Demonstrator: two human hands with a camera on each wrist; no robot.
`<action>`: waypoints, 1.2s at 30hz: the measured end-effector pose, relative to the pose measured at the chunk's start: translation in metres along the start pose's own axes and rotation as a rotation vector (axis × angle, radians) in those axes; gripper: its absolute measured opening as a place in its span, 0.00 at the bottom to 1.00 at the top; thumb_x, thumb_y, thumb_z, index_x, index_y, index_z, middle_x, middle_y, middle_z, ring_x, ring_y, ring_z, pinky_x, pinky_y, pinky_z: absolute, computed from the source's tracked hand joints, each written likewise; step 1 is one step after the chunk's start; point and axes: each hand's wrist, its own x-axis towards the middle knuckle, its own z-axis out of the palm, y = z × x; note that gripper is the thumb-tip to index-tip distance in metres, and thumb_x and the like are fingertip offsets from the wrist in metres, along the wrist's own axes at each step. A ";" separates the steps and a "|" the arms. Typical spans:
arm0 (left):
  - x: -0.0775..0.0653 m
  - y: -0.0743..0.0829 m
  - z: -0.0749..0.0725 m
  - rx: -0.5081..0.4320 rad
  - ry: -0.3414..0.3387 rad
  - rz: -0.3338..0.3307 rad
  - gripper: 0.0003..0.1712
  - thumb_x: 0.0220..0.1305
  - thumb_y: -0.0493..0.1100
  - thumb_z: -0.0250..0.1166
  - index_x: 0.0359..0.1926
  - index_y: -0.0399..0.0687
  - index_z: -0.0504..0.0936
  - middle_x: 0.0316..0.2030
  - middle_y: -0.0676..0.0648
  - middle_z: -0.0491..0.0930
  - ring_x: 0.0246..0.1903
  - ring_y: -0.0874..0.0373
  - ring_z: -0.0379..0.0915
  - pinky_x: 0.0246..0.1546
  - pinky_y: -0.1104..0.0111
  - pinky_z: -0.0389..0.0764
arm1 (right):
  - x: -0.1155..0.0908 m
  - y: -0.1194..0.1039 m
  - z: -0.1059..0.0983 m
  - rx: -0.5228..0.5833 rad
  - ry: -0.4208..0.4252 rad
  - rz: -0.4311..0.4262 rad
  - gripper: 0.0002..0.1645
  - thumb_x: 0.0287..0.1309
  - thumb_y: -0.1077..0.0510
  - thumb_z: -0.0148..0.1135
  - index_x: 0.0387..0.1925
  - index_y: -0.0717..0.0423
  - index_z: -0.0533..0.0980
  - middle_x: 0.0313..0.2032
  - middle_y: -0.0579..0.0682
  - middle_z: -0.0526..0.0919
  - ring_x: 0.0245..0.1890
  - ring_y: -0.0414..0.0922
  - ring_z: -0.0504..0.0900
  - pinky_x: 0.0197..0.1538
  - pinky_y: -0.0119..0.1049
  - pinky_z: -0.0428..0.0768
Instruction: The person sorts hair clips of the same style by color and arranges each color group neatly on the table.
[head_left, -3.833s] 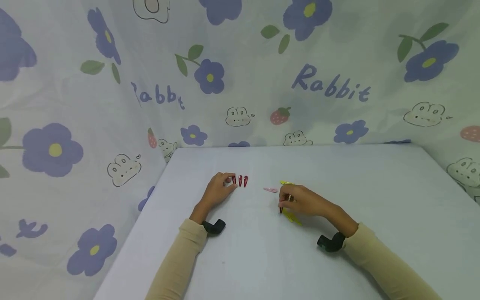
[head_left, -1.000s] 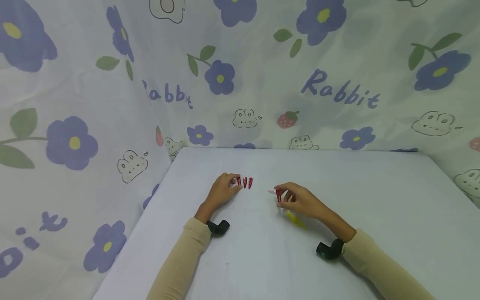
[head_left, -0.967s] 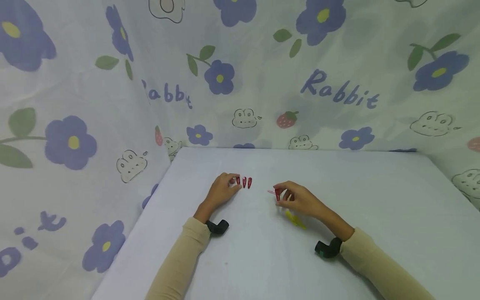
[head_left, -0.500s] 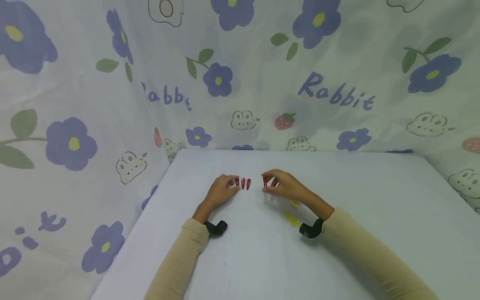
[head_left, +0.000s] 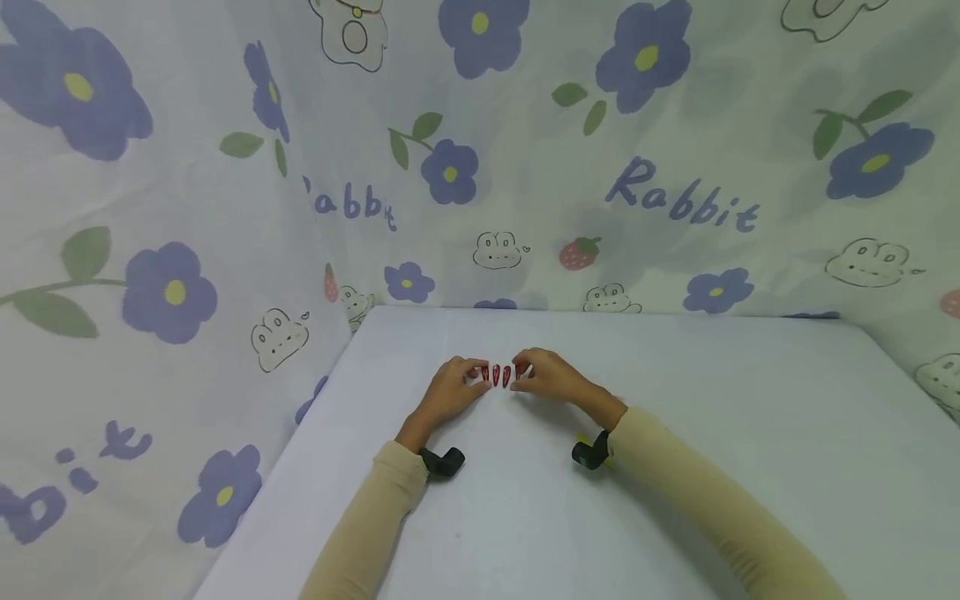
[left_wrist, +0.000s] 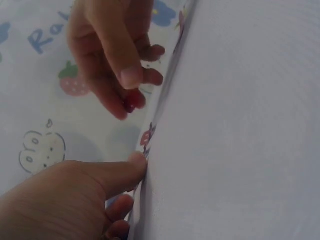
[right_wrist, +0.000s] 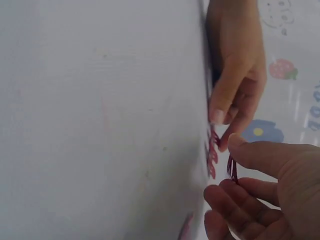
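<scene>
Red, the leftmost clip (head_left: 485,374) lies on the counter (head_left: 487,475), the fingers of the left hand (head_left: 448,390) pinching its ends; a twitch there could skew it. Next lie the second clip (head_left: 496,376) and third clip (head_left: 506,377), just apart. The fingers of the right hand (head_left: 551,377) pinch a fourth clip (right_wrist: 233,170) beside them; straying left, it could knock them. Farther right, a careless wrist could drag the black camera (head_left: 590,452) over a half-hidden yellow clip (head_left: 582,438).

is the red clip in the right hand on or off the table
Off: in the left wrist view, patterned cloth shows between the red clip and table.
</scene>
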 end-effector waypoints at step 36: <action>0.004 0.000 0.003 0.026 -0.001 -0.008 0.24 0.64 0.51 0.69 0.60 0.52 0.81 0.41 0.47 0.79 0.39 0.56 0.71 0.42 0.61 0.74 | 0.005 0.006 0.016 -0.130 0.056 0.067 0.28 0.56 0.50 0.74 0.55 0.61 0.80 0.42 0.53 0.77 0.39 0.44 0.72 0.46 0.39 0.75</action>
